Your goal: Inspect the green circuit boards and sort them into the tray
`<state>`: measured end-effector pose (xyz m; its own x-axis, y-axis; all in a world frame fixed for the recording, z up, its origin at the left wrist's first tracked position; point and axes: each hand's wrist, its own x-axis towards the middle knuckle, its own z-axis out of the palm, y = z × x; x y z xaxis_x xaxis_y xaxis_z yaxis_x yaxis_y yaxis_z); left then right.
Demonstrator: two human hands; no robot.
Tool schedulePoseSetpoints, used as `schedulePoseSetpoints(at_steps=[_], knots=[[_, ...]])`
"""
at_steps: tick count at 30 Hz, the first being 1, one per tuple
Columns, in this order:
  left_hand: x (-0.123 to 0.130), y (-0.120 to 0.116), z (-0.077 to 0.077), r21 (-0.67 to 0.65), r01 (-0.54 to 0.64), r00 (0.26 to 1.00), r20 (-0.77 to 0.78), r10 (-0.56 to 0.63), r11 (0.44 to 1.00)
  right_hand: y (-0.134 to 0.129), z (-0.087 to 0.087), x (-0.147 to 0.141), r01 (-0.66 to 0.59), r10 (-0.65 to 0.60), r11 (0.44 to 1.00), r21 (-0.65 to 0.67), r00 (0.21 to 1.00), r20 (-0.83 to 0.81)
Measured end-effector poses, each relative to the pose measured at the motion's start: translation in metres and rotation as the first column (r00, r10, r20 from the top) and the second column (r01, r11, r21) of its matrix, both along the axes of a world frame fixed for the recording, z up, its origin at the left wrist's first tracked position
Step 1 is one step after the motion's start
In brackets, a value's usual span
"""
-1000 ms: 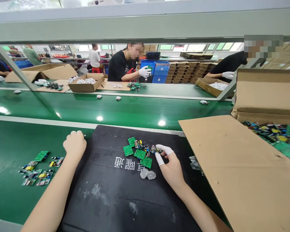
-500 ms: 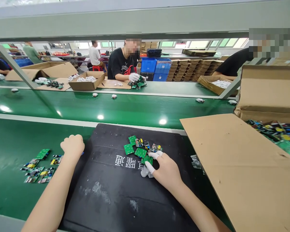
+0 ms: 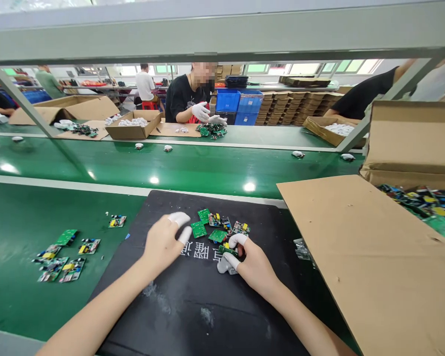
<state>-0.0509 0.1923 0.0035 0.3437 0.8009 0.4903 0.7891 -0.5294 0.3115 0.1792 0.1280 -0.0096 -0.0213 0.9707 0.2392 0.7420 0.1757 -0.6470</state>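
Observation:
My right hand (image 3: 254, 259), with white finger cots on thumb and forefinger, pinches a small green circuit board (image 3: 228, 249) by its edges, tilted above the black mat (image 3: 193, 311). Under it sits a lump of grey putty-like material (image 3: 225, 266). My left hand (image 3: 166, 237), also in finger cots, hovers over the mat with thumb and forefinger apart and nothing between them. Just beyond both hands lies a loose group of circuit boards (image 3: 199, 229), some green side up, others showing components. More circuit boards (image 3: 72, 270) rest on the green surface at left, one circuit board (image 3: 117, 221) nearer the mat.
A cardboard sheet (image 3: 374, 267) slopes at right, beside an open carton (image 3: 411, 143) of circuit boards. Ahead runs a green conveyor belt (image 3: 207, 168) carrying several white-topped pieces. Across it a gloved co-worker (image 3: 181, 99) sits behind a pile of boards. A metal beam (image 3: 222, 34) crosses overhead.
My left hand has moved right from the green surface to above the mat, uncovering a board there. My right hand has lifted and tilted its board. Pieces on the belt have shifted left.

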Motion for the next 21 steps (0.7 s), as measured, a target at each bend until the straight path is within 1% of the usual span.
schedulePoseSetpoints(at_steps=[1,2,4,6,7,8,9,11,15,18,21], knots=[[0.007,-0.011,-0.004,-0.046,0.101,0.991,0.089,-0.097,0.994,-0.002,0.001,-0.001,-0.049,0.050,0.992,0.120,0.999,-0.004],[0.012,-0.021,-0.006,-0.105,0.193,0.971,0.165,-0.174,0.976,-0.004,0.002,-0.003,-0.107,0.108,0.962,0.250,0.994,0.010],[0.020,-0.037,-0.009,-0.238,0.343,0.921,0.277,-0.275,0.909,-0.008,0.005,-0.006,-0.217,0.206,0.854,0.474,0.976,0.076],[0.023,-0.046,-0.009,-0.347,0.452,0.873,0.362,-0.327,0.822,-0.013,0.007,-0.009,-0.289,0.255,0.752,0.593,0.956,0.143],[0.024,-0.049,-0.008,-0.385,0.487,0.855,0.397,-0.336,0.784,-0.016,0.007,-0.011,-0.306,0.266,0.722,0.620,0.951,0.159],[0.024,-0.050,-0.007,-0.411,0.508,0.842,0.425,-0.333,0.757,-0.018,0.007,-0.012,-0.313,0.273,0.706,0.635,0.948,0.164],[0.024,-0.050,-0.006,-0.427,0.516,0.835,0.446,-0.324,0.743,-0.020,0.006,-0.014,-0.317,0.280,0.699,0.641,0.946,0.162],[0.023,-0.049,-0.005,-0.429,0.514,0.829,0.472,-0.300,0.743,-0.021,0.004,-0.015,-0.304,0.280,0.715,0.629,0.950,0.140],[0.022,-0.047,-0.006,-0.357,0.517,0.808,0.505,-0.305,0.778,-0.019,0.002,-0.013,-0.248,0.265,0.795,0.554,0.963,0.051],[0.020,-0.046,-0.006,-0.299,0.533,0.788,0.517,-0.335,0.792,-0.017,0.000,-0.010,-0.266,0.290,0.823,0.502,0.957,0.031],[0.018,-0.044,-0.005,-0.255,0.595,0.744,0.533,-0.403,0.762,-0.018,0.000,-0.008,-0.292,0.320,0.830,0.476,0.947,0.024]])
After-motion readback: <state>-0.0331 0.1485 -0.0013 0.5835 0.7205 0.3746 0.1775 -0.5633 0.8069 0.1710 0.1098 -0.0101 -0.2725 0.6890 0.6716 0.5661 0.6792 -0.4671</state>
